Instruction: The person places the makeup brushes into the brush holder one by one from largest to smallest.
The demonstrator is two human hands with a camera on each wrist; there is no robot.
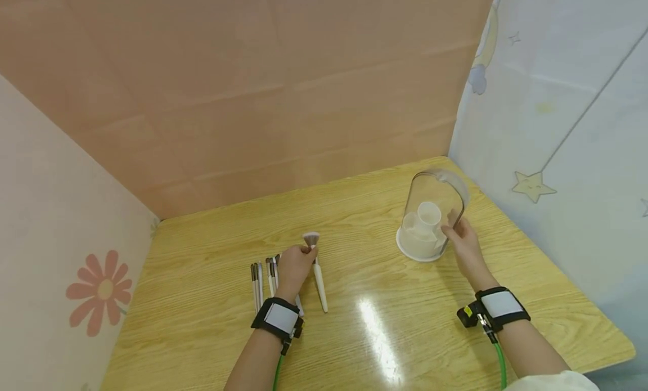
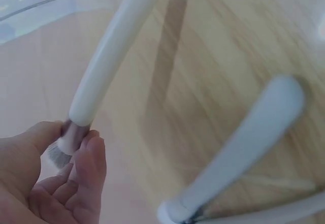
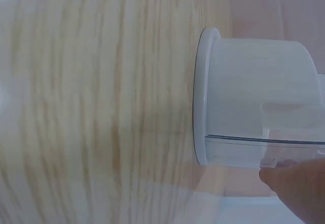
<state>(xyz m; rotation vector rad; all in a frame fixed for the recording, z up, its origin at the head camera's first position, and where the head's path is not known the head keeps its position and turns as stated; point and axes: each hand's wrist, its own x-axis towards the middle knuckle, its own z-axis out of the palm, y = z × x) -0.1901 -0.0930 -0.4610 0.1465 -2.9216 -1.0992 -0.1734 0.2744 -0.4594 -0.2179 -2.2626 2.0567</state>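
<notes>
My left hand (image 1: 295,267) pinches a makeup brush (image 1: 321,287) at its metal collar, between thumb and fingers. In the left wrist view the brush's thick white handle (image 2: 114,56) slants upward, its bristles below the fingertips. Several other makeup brushes (image 1: 255,281) lie side by side under and left of that hand. To the right stands a white brush holder (image 1: 421,245) with round cups inside a clear domed cover (image 1: 420,188). My right hand (image 1: 467,249) grips the cover's right edge, thumb in front; the right wrist view shows the thumb against the clear wall, other fingers mostly hidden.
A wood-grain table (image 1: 354,228) carries everything, with a bright light reflection near its front. An orange-brown cloth wall (image 1: 253,98) closes the back; patterned pale walls (image 1: 557,115) rise at both sides. Green cables (image 1: 500,360) run from the wrist cameras.
</notes>
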